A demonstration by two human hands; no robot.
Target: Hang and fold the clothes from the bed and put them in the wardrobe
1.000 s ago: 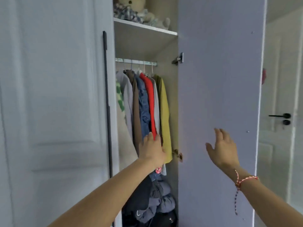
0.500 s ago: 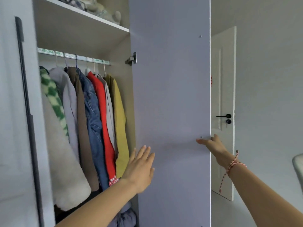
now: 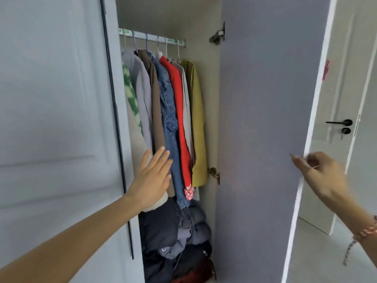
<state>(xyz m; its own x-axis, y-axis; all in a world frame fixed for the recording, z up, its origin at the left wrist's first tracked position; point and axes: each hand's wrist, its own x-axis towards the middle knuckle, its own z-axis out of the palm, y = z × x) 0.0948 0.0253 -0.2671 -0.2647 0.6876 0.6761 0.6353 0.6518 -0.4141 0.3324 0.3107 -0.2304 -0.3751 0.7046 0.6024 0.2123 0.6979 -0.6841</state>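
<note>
The left hand [image 3: 152, 179], fingers straight and flat, touches the hanging clothes [image 3: 169, 111]; the right hand [image 3: 321, 173] curls its fingers round the edge of the wardrobe door [image 3: 263, 119].

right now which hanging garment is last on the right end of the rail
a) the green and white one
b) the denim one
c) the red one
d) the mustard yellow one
d: the mustard yellow garment hangs at the right end of the rail, past the red garment and closest to the hinge side of the open wardrobe door.
</note>
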